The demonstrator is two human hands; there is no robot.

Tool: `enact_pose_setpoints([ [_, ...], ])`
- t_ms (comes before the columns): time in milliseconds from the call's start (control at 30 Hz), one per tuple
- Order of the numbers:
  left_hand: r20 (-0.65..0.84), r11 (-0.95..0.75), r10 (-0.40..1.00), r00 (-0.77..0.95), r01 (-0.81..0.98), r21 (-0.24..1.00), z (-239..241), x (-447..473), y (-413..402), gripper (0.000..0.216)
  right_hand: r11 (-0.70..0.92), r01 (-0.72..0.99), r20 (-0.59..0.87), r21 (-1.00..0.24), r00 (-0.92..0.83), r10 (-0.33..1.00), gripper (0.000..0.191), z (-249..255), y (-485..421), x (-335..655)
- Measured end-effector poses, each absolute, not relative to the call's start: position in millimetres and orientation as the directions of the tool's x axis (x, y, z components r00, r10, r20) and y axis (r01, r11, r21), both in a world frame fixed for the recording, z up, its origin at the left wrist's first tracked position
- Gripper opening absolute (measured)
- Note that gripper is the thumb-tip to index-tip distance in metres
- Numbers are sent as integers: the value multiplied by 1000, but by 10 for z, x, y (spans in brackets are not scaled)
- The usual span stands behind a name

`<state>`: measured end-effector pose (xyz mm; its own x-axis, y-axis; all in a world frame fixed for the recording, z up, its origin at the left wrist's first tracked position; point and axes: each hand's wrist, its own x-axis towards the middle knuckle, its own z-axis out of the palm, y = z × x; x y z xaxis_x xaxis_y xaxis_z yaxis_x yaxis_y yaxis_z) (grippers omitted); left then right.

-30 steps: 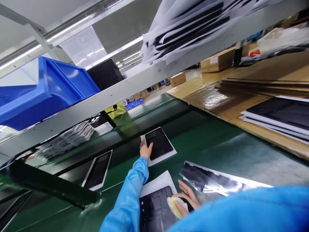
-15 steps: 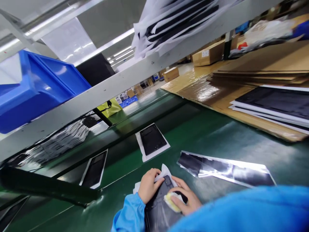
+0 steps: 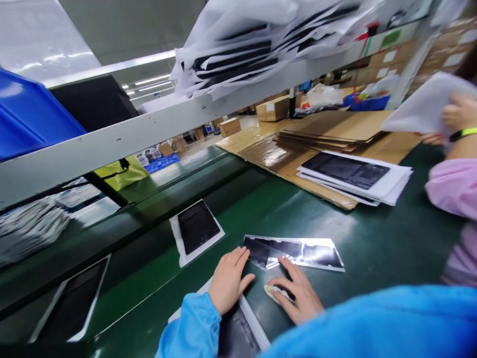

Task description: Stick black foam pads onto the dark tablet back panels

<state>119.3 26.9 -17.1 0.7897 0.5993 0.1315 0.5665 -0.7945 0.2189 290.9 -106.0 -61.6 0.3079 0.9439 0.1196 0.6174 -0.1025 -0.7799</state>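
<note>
My left hand (image 3: 231, 278) is open, fingers stretched forward, with its fingertips at the left end of a clear-edged dark film strip (image 3: 316, 252). Under my left wrist, a flat black panel (image 3: 238, 330) lies on a white sheet, partly hidden by my sleeve. My right hand (image 3: 300, 293) holds a small yellow-white wiping pad (image 3: 274, 293) between thumb and fingers. Its index finger reaches to the strip's lower edge; whether it touches is unclear.
Another black panel (image 3: 197, 226) on white paper lies ahead, and one more (image 3: 74, 303) farther left. Stacked panels (image 3: 346, 169) rest on cardboard (image 3: 261, 144). A co-worker's hand (image 3: 460, 114) holds a white sheet at right. A grey shelf beam (image 3: 149, 124) crosses above.
The view has swung right. Both hands have left the black panel and moved over to the film strip. The pad stays in my right hand. A co-worker has come into view.
</note>
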Motion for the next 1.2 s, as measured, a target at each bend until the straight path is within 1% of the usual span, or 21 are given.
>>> enact_pose_setpoints([
  [67,128,-817,574,809,553,165,-235,1384,307,60,-122,636,84,-762,284,955,28,-619,-1051,2929],
  [133,112,-816,576,810,559,146,-311,1480,350,66,-141,630,30,-763,252,967,25,-591,-1026,2940],
  [267,97,-809,581,808,560,179,-447,1470,430,64,-157,622,-62,-767,171,983,25,-442,-912,2953],
  [400,94,-769,618,780,576,276,-456,1474,443,60,-97,620,-58,-778,83,995,28,-297,-735,2977],
  [500,91,-704,659,746,570,424,-357,1544,377,56,-17,628,-34,-778,-15,999,29,-272,-620,2994],
  [567,83,-628,703,706,563,537,-281,1593,336,54,28,637,-23,-771,-71,997,29,-307,-563,2998],
  [600,81,-595,730,679,572,565,-251,1611,326,53,42,643,-20,-765,-90,996,29,-338,-538,2998],
  [767,66,-445,842,536,619,647,-195,1641,313,50,110,683,23,-722,-135,991,29,-570,-459,2998],
  [867,70,-405,867,493,616,675,-200,1662,266,57,150,696,59,-702,-153,986,31,-694,-452,2990],
  [933,75,-386,878,472,607,695,-211,1684,247,58,171,706,79,-687,-162,984,32,-753,-452,2987],
  [1067,45,-288,915,402,568,771,-271,1713,306,46,189,731,101,-655,-163,981,35,-825,-437,2994],
  [1200,13,-196,939,345,501,843,-355,1712,403,41,204,751,130,-628,-157,979,37,-888,-412,2993],
])
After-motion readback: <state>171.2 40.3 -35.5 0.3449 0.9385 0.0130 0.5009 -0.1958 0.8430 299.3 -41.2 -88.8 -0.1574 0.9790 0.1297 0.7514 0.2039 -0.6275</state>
